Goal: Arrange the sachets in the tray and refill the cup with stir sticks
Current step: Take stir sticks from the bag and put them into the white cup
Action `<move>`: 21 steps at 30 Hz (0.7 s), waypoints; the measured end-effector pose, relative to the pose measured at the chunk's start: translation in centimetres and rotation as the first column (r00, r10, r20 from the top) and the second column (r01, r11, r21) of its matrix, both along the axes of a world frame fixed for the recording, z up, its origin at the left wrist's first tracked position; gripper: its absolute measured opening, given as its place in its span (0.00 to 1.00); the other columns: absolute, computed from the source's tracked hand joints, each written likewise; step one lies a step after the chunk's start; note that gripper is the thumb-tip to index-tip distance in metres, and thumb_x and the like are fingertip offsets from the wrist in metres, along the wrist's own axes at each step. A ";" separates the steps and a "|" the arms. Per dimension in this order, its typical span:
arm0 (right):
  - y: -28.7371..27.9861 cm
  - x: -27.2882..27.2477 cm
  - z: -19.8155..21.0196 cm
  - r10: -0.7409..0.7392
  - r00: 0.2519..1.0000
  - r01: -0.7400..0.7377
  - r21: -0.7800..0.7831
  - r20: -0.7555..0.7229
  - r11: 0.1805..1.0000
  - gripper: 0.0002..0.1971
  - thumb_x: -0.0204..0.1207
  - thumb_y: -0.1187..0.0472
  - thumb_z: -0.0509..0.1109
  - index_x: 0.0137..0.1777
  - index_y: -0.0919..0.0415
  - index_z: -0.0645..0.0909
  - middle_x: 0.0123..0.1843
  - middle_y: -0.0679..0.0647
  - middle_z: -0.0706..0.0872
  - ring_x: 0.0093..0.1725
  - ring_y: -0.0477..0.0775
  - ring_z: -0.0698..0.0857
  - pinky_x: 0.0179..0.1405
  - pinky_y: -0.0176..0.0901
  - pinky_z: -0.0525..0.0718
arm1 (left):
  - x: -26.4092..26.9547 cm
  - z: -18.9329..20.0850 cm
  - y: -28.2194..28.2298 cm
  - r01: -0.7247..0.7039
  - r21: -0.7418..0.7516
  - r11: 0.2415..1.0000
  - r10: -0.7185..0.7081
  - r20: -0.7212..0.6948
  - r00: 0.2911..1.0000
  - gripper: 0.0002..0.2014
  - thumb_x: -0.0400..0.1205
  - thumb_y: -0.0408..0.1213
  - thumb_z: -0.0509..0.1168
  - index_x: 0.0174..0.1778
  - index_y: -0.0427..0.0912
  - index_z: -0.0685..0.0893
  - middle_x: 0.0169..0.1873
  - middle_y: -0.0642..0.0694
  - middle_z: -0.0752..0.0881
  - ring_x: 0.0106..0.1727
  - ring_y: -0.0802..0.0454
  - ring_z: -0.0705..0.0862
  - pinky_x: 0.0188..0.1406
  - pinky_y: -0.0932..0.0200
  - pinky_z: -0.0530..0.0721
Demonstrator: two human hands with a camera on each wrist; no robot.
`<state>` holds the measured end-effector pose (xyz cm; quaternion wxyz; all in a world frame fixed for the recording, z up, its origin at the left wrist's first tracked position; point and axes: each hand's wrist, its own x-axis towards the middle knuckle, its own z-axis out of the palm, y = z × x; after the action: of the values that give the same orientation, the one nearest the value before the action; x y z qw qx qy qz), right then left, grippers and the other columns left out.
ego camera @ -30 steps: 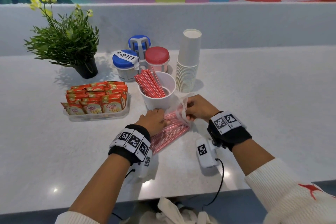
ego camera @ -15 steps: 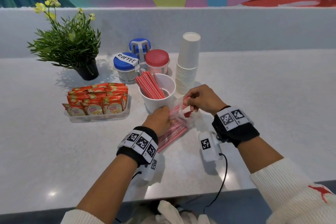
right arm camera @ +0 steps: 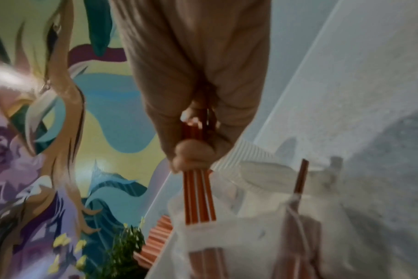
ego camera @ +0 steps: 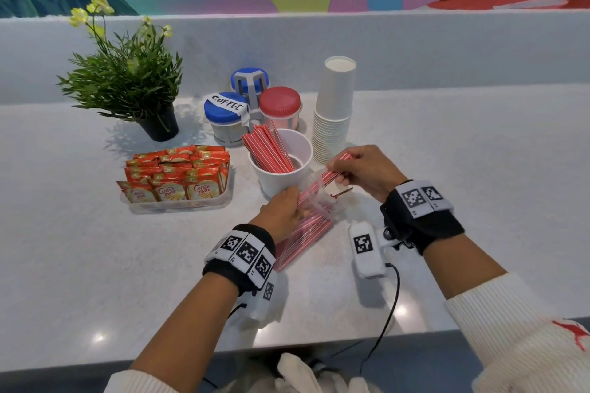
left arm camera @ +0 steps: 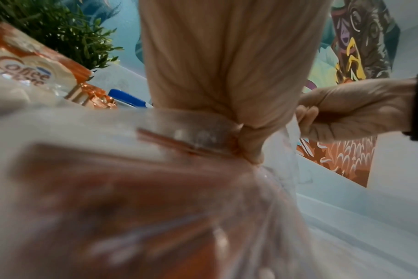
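A clear plastic bag (ego camera: pixel 303 230) of red-and-white stir sticks lies on the counter in front of a white cup (ego camera: pixel 281 166), which holds several stir sticks (ego camera: pixel 268 150) leaning left. My left hand (ego camera: pixel 282 210) grips the bag near its mouth (left arm camera: pixel 248 149). My right hand (ego camera: pixel 360 169) pinches a small bunch of stir sticks (ego camera: pixel 335 166) half drawn out of the bag (right arm camera: pixel 198 196), just right of the cup. A clear tray (ego camera: pixel 178 206) at the left holds rows of orange creamer sachets (ego camera: pixel 178 175).
Behind the cup stand a blue-lidded jar labelled COFFEE (ego camera: pixel 225 118), another blue-lidded jar (ego camera: pixel 250 81) and a red-lidded jar (ego camera: pixel 280 105). A tall stack of paper cups (ego camera: pixel 335 112) is to the right, a potted plant (ego camera: pixel 134 83) at the back left. A low wall backs the counter.
My right hand has risen and moved right, drawing a bunch of stir sticks out of the bag. My left hand has kept its hold on the bag.
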<state>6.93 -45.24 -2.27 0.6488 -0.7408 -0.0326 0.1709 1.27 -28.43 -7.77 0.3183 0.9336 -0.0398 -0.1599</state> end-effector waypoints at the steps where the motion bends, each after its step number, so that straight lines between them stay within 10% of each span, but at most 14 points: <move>1: -0.1 0.1 0.4 -0.022 1.000 0.022 0.044 0.007 0.999 0.00 0.72 0.74 0.70 0.41 0.71 0.82 0.29 0.60 0.82 0.22 0.45 0.77 0.21 0.31 0.77 | 0.1 -0.2 0.1 -0.003 -0.001 1.000 0.003 0.006 1.000 0.10 0.84 0.36 0.58 0.59 0.40 0.71 0.60 0.41 0.79 0.63 0.42 0.78 0.67 0.39 0.75; 8: 1.7 -2.1 -0.9 0.131 0.990 -0.135 0.089 0.047 0.987 0.07 0.73 0.72 0.70 0.38 0.63 0.77 0.22 0.47 0.82 0.19 0.39 0.78 0.21 0.27 0.76 | 0.6 -1.2 -0.3 0.052 -0.060 0.997 -0.050 0.038 0.998 0.16 0.82 0.39 0.60 0.66 0.43 0.73 0.62 0.44 0.81 0.65 0.45 0.78 0.66 0.40 0.78; 21: 1.6 -0.2 -0.3 -0.132 0.890 0.281 -0.296 0.436 0.913 0.13 0.76 0.59 0.70 0.36 0.68 0.81 0.25 0.57 0.82 0.20 0.43 0.80 0.26 0.35 0.81 | -2.1 3.5 -1.5 -0.044 0.229 0.972 -0.063 0.439 0.896 0.22 0.80 0.38 0.66 0.69 0.46 0.69 0.62 0.44 0.71 0.63 0.47 0.72 0.60 0.56 0.76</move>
<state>6.74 -43.61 -2.59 0.4995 -0.8628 -0.0555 -0.0551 -0.84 -29.93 -4.29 0.1882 0.9760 -0.0969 0.0518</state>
